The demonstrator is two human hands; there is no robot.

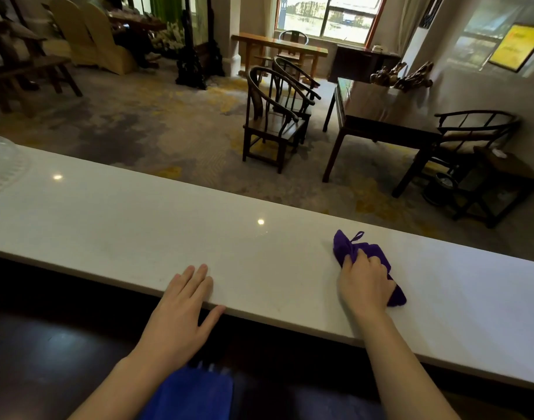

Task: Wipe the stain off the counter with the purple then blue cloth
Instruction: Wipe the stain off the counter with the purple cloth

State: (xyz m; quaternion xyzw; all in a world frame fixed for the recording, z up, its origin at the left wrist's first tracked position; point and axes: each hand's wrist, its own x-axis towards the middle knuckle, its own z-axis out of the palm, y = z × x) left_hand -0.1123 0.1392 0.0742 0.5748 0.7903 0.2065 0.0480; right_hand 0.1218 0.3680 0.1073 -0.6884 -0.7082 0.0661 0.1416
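Your right hand (365, 281) grips the purple cloth (369, 262); left hand (183, 310) lies flat, empty. Press down, scrub across the tabletop (138, 213).

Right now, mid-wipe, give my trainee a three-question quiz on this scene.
1. True or false: the right hand presses the purple cloth on the counter.
2. Where is the blue cloth? A) on the counter B) below the counter's near edge, under the left forearm C) in the right hand
3. What does the left hand hold?

Key: 1 true. 2 B. 3 nothing; it lies flat, fingers spread over the counter's near edge.
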